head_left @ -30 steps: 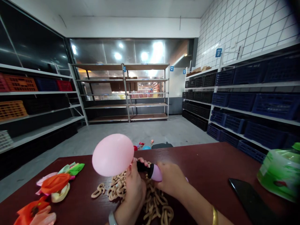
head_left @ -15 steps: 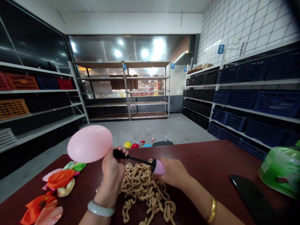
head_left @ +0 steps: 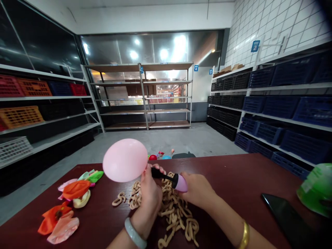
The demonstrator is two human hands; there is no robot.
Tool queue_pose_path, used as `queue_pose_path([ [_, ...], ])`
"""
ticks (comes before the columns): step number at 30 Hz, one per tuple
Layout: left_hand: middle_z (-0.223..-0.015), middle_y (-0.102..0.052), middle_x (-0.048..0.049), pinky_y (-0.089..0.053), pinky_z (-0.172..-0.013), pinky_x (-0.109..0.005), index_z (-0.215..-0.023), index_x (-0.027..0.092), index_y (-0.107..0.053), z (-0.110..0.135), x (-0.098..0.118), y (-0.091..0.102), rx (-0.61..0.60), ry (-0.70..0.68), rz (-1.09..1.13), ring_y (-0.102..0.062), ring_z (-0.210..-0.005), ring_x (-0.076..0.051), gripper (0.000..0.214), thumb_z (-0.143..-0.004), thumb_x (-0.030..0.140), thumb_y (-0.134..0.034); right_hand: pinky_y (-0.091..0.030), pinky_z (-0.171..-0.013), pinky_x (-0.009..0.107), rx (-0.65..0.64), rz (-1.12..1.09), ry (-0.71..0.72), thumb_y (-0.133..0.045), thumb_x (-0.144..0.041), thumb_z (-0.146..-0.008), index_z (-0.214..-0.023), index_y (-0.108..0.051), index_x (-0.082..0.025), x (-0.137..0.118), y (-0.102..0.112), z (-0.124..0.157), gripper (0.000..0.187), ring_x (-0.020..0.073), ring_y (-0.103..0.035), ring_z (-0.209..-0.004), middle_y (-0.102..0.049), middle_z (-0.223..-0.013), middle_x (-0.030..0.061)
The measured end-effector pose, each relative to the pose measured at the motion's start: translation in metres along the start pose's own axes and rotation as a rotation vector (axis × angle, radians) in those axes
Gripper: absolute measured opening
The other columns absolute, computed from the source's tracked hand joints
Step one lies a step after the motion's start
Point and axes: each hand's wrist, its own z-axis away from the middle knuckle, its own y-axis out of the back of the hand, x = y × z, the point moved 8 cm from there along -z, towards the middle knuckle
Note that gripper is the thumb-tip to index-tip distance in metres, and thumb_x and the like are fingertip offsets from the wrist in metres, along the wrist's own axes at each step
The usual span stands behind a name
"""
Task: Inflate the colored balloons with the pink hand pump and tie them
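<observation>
A half-blown pink balloon (head_left: pixel 125 160) sits on the black nozzle of a small hand pump (head_left: pixel 171 180). My left hand (head_left: pixel 149 192) is closed round the balloon's neck and the nozzle end. My right hand (head_left: pixel 198 190) is wrapped round the pump's pink barrel. A short length of the black rod shows between the two hands. Under both hands lies a heap of tan chain links (head_left: pixel 173 214) on the dark red table (head_left: pixel 233 180).
Flat balloons (head_left: pixel 75 190) in orange, green and pink lie at the table's left, with more (head_left: pixel 58 221) nearer me. A black phone (head_left: pixel 287 218) and a green bag (head_left: pixel 317 190) lie at the right. Several balloons (head_left: pixel 159 156) rest on the floor. Shelves with crates line the room.
The pump rod was drawn out half a second ago with the balloon swung left; now my hands are close together again, the rod is mostly pushed in, and the balloon is back at centre.
</observation>
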Motion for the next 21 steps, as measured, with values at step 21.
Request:
queue_pose_path([
  [21, -0.055, -0.037, 0.0054, -0.033, -0.047, -0.022, -0.066, 0.018, -0.042, -0.031, 0.052, 0.002, -0.024, -0.061, 0.030, -0.036, -0.046, -0.008, 0.019, -0.076, 0.015, -0.058, -0.033, -0.060, 0.029, -0.020, -0.008, -0.035, -0.062, -0.050, -0.076, -0.095, -0.058, -0.024, 0.008, 0.000, 0.000, 0.032, 0.0245, -0.067, -0.077, -0.071, -0.086, 0.0045],
])
